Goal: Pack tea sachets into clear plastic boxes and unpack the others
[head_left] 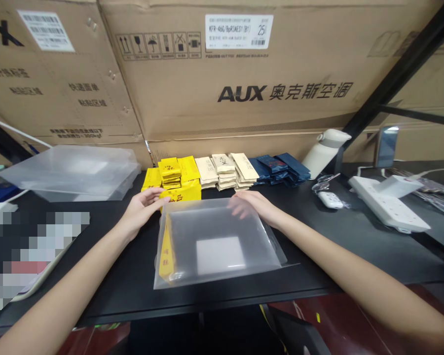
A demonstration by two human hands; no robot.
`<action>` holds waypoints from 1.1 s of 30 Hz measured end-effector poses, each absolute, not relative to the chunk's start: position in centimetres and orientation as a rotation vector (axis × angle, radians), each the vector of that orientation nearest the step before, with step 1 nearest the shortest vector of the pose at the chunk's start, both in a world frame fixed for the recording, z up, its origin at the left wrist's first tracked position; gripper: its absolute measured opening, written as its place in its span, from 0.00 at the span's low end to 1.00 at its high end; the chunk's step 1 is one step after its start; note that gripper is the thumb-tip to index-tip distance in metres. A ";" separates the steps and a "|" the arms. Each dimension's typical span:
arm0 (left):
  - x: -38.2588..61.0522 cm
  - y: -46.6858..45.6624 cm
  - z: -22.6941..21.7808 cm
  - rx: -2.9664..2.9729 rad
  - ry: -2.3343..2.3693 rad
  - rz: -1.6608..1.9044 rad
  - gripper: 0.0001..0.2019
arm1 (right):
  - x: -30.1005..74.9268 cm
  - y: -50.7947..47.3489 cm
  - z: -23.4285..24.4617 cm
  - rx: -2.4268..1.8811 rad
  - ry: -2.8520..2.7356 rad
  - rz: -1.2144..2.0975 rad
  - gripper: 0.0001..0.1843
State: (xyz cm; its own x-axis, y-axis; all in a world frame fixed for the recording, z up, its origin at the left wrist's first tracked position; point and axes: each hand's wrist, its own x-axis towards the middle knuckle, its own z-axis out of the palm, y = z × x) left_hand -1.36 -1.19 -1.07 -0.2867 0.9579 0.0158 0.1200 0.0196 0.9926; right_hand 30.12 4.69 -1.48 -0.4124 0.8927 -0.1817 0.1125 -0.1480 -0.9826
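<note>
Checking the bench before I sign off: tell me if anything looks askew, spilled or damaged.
Little stands out. The stacks of yellow packets and beige packets lean and fan unevenly. One yellow packet stands on edge inside the frosted plastic bag, against its left side. Nothing looks spilled or torn.

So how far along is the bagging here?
Early. One yellow packet sits inside the bag. The left hand touches another yellow packet at the bag's mouth; the right hand holds it open. Yellow, beige and blue stacks remain outside.
</note>
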 end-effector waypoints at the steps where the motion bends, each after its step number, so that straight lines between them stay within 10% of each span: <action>1: -1.3 -1.2 -1.1 1.153 1.515 1.368 0.27 | 30.1 4.7 -1.4 -1.168 -1.504 1.619 0.14; 33: -1.6 -1.0 -1.3 0.920 1.361 1.508 0.21 | 30.4 4.4 -1.8 -1.042 -1.643 1.491 0.19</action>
State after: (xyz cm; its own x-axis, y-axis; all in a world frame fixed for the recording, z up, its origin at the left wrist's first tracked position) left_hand -1.63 -0.96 -1.27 -0.3382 0.9405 -0.0327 -0.1288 -0.0118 0.9916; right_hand 30.42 4.43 -1.78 -0.4508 0.8921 -0.0312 0.1171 0.0245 -0.9928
